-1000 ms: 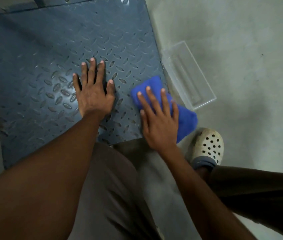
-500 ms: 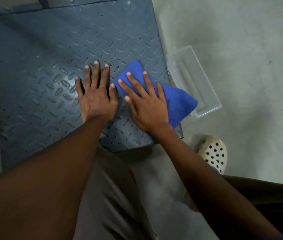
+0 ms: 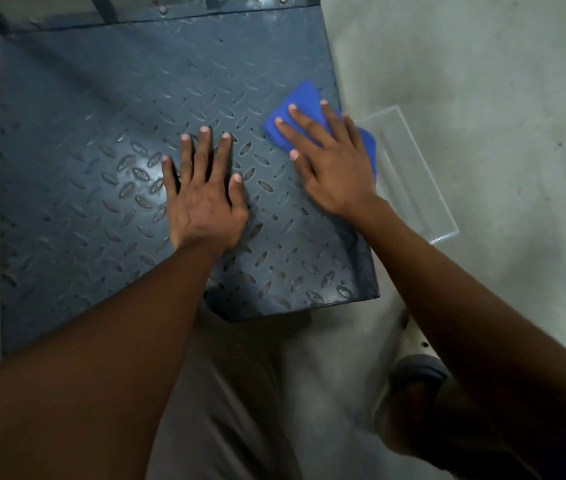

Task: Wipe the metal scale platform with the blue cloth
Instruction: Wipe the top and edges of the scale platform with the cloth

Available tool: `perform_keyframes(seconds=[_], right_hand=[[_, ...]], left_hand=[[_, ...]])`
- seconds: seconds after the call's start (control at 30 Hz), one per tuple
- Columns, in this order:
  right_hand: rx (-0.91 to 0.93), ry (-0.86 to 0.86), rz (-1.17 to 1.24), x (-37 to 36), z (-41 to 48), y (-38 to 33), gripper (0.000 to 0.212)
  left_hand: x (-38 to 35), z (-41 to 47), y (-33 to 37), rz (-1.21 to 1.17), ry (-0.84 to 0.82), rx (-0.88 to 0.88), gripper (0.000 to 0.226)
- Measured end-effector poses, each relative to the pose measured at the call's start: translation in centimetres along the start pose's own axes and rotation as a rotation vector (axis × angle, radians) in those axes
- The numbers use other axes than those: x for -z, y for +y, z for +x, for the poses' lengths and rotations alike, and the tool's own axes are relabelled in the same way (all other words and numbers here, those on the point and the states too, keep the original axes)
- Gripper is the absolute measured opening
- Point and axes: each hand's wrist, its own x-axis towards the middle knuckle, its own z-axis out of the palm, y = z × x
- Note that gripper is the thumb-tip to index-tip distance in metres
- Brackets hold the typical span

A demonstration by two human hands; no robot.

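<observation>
- Dark grey metal scale platform (image 3: 101, 140) of raised diamond tread, lying low on a pale concrete floor (image 3: 482, 64)
- Left hand (image 3: 205, 199) flat on the tread, fingers straight and spread
- Right hand (image 3: 333, 168) presses the blue cloth (image 3: 304, 98) with straight fingers at the platform's right edge
- Clear plastic tray (image 3: 420, 188) on the floor just beside that edge

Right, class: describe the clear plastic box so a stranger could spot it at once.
Find the dark tread-plate scale platform. Off its right edge, on the pale floor, lies the clear plastic box, past the blue cloth under the right hand. It alone is see-through.
</observation>
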Motion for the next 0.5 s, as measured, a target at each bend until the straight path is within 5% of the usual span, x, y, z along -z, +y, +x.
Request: perform_keyframes(seconds=[0.07,0.2,0.3,0.43,0.5], right_hand=[[0.136,-0.013,0.001,0.2,0.5,1.4,0.050],[-0.154,0.011,0.018,0.4,2.4,0.1,0.054],[0.162,-0.063,-0.030,0.6,2.6,-0.2,0.054],[-0.136,-0.036,0.034,0.9,4.8,-0.2,0.053],[0.059,-0.070,0.011,0.4,5.1,-0.4,0.053]], left_hand=[[0.1,0.4,0.0,-0.011,-0.002,-0.002,0.066],[0.1,1.2,0.1,0.006,0.000,0.000,0.066],[0.0,2.3,0.1,0.004,0.006,0.004,0.063],[-0.1,3.6,-0.1,0.029,0.019,0.011,0.063],[-0.1,4.3,0.0,0.033,0.015,0.010,0.062]])
